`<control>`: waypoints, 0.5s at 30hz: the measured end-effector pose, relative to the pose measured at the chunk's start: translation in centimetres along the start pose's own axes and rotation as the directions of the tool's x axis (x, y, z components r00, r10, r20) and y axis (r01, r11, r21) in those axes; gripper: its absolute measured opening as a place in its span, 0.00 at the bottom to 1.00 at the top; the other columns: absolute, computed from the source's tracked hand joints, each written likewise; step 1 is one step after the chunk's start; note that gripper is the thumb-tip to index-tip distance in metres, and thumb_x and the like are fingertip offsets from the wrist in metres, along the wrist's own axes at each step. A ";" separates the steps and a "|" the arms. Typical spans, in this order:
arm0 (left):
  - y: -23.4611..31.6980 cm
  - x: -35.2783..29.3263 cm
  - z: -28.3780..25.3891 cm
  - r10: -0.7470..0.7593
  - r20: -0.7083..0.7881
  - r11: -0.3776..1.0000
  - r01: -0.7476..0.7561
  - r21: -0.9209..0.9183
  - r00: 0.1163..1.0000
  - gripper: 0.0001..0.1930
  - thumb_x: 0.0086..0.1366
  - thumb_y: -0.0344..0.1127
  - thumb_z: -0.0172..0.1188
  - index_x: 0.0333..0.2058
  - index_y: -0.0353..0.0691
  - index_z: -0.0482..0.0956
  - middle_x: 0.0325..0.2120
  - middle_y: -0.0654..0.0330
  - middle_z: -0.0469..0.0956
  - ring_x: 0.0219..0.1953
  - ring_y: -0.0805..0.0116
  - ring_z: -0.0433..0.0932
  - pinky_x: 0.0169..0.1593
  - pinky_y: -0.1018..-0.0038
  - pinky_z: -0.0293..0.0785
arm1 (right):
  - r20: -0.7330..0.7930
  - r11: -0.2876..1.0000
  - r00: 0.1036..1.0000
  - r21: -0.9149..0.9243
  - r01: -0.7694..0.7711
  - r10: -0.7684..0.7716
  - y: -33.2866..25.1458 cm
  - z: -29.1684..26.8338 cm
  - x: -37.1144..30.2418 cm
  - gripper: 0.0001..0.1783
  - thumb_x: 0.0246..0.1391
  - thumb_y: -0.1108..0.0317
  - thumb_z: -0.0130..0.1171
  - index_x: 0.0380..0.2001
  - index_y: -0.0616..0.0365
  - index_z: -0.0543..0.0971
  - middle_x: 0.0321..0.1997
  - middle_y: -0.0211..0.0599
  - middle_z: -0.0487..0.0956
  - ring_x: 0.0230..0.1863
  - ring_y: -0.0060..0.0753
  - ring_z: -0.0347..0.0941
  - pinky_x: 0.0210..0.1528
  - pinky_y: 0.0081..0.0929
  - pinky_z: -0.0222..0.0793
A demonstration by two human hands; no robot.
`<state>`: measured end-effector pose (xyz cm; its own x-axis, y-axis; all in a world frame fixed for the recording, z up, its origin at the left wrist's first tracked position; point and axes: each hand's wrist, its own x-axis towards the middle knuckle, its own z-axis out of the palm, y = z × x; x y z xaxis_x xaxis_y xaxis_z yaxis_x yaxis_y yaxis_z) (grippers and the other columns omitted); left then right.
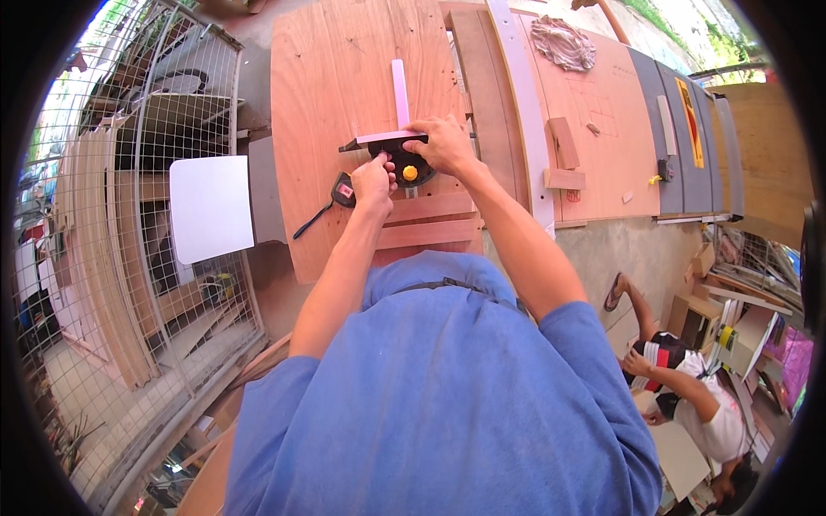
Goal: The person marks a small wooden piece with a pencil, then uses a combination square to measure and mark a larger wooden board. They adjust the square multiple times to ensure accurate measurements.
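Observation:
On the wooden board [361,69] in front of me lies a black mitre gauge [423,175] with a yellow knob [409,173]. A pale strip [400,90] points away from it, and another pale strip [379,138] runs along its far face. My right hand [446,144] grips the gauge's right side, thumb on the near side and fingers over the strip. Closed in a pinch, my left hand [372,182] is at the gauge's near left side; what its fingertips hold is hidden. A black tape measure [342,191] with a strap lies left of that hand.
Wooden strips [426,234] lie nearest my body. Rightward are a long pale rail [523,103], wood blocks [564,155] and a crumpled cloth [563,43]. A white panel [211,209] and wire mesh fence [163,258] stand left. Another person [688,387] sits at lower right.

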<state>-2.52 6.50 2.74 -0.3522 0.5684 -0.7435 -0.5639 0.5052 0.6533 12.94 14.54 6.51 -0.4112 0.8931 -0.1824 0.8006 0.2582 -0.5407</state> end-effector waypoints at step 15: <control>-0.9 -0.2 -0.6 0.045 -0.067 0.989 -0.054 -0.138 0.997 0.09 0.72 0.35 0.67 0.45 0.41 0.79 0.24 0.69 0.72 0.17 0.81 0.64 0.17 0.79 0.55 | -0.019 1.000 1.000 -0.010 0.009 -0.009 0.1 0.2 0.0 0.22 0.58 0.49 0.72 0.56 0.35 0.88 0.57 0.32 0.87 0.60 0.52 0.75 0.68 0.53 0.64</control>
<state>-2.39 5.48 2.22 -0.4261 0.5458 -0.7215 -0.6422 0.3792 0.6661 12.94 14.52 6.26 -0.4102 0.8975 -0.1621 0.8011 0.2696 -0.5344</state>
